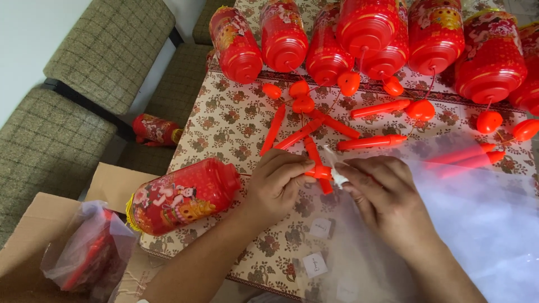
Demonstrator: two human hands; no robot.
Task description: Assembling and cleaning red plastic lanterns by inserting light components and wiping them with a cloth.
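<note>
Left hand [276, 185] pinching red plastic stick [318, 166], right hand [383, 199] gripping what looks like a small white piece [338, 177], clear plastic bag [477, 224] beneath, red lantern [182, 196] lying at table edge, row of lanterns [370, 39] behind, floral tablecloth [236, 118]

Both hands, left [278, 185] and right [387, 205], and both forearms are bare: no sleeves, rings or gloves.

**Red stick and clear bag in hand**

A thin red plastic stick [318, 163] lies slanted on the flower-patterned worktop [236, 120], its lower end with a small orange knob pinched in the left hand [278, 185]. The right hand [382, 202] grips the crumpled white mouth of a clear plastic bag [477, 219], which spreads flat and glossy to the right, just beside the stick's knob.
</note>
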